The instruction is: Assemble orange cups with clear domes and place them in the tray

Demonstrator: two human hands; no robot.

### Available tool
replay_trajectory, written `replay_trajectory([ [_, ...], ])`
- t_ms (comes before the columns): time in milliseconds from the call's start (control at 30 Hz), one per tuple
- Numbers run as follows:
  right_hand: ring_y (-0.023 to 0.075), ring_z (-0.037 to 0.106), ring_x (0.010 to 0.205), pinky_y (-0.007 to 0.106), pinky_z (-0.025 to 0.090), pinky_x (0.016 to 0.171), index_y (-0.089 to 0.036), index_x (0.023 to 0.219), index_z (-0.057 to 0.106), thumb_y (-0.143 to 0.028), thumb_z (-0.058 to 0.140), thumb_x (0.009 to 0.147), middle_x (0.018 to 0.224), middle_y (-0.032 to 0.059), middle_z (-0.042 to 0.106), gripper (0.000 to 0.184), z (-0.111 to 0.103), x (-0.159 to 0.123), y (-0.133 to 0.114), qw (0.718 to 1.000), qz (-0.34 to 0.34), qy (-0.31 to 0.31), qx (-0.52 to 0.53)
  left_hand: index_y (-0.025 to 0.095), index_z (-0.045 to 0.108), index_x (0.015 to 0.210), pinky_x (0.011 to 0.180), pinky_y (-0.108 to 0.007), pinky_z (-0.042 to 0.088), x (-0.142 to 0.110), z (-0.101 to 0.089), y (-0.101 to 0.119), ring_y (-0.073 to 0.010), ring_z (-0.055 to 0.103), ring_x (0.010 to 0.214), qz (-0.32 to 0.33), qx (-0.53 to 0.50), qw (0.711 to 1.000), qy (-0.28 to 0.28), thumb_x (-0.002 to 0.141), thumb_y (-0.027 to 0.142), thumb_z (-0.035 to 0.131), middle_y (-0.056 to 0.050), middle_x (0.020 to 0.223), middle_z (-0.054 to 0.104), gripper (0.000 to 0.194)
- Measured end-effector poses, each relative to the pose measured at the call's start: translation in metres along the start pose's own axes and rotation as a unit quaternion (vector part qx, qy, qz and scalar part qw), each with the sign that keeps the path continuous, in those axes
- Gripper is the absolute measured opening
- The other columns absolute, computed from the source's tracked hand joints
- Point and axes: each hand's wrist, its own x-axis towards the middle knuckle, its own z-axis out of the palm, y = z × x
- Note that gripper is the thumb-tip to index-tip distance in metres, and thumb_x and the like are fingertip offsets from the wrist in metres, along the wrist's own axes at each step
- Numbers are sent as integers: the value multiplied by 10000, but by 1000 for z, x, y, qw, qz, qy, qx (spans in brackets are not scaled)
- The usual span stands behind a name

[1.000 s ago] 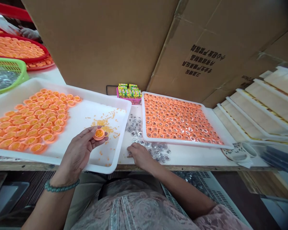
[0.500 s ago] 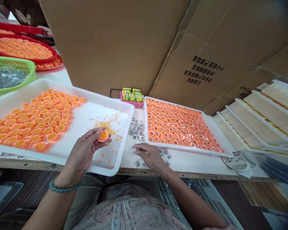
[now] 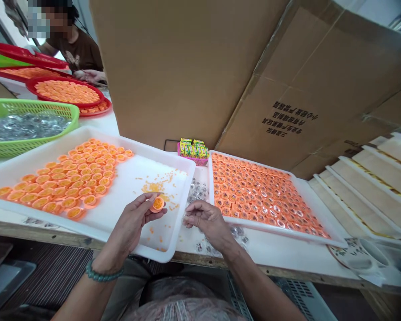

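Note:
My left hand (image 3: 131,225) holds a small round orange plastic cup (image 3: 158,204) with yellow-orange bits in it, tilted toward me, over the right end of a white tray (image 3: 127,232). In that tray lie many similar filled orange cups (image 3: 70,178) and a scatter of loose yellow-orange beads (image 3: 155,186). Just right of the tray's rim, my right hand (image 3: 209,223) is closed in a pinch on a small clear plastic piece (image 3: 186,219), partly hidden by the fingers. Small clear plastic pieces (image 3: 198,191) with dark prints lie on the table around this hand.
A second white tray (image 3: 270,226) on the right holds rows of covered orange cups. Cardboard sheets (image 3: 187,67) stand behind. A pink basket (image 3: 200,161) holds small yellow-green packets. Left are a green basket (image 3: 33,145), red trays (image 3: 102,100) and a co-worker (image 3: 83,51). Stacked white trays (image 3: 361,196) stand right.
My view has shifted left and up, so a co-worker shows. My right hand has come closer to the left one, with a clear piece now in its fingertips. My left hand keeps the orange cup.

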Motion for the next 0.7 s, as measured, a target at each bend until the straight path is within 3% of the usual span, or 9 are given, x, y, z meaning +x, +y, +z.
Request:
replay_trajectory([
  [167,132,647,610,248,524,587,-190,816,617,-273,729,669,646,-28,614,203,11,14,-4,1000,-4,-7,10,178,642,1013,788,-309,528,0,-2,0,-194,668,797,-11,2,999,-34,735,315,674,-54,906,681,312],
  [267,131,652,615,251,533,596,-183,878,649,-284,710,692,678,-16,626,220,17,20,-5,1000,-9,-24,-7,172,655,979,765,-300,527,1,-2,0,-188,661,787,-7,-4,999,-40,725,334,677,-62,871,687,301],
  [433,135,655,595,257,537,605,-173,822,607,-305,713,694,623,-12,645,212,22,24,-4,999,10,-39,1,172,666,916,753,-295,520,0,-3,-1,-189,653,792,7,-12,999,-43,716,354,675,-56,857,680,270],
  [567,139,662,579,249,535,569,-181,785,555,-318,743,654,633,-39,615,267,25,27,-3,999,22,-24,22,170,664,925,759,-292,516,1,-5,-3,-181,649,787,5,-10,999,-40,729,351,667,-54,862,677,267],
  [700,140,663,621,254,538,598,-173,802,608,-311,748,640,657,-26,623,255,27,33,-5,1000,24,6,-3,157,670,962,790,-306,511,3,-5,-4,-185,646,805,-1,-22,999,-36,746,359,651,-73,894,686,295],
])
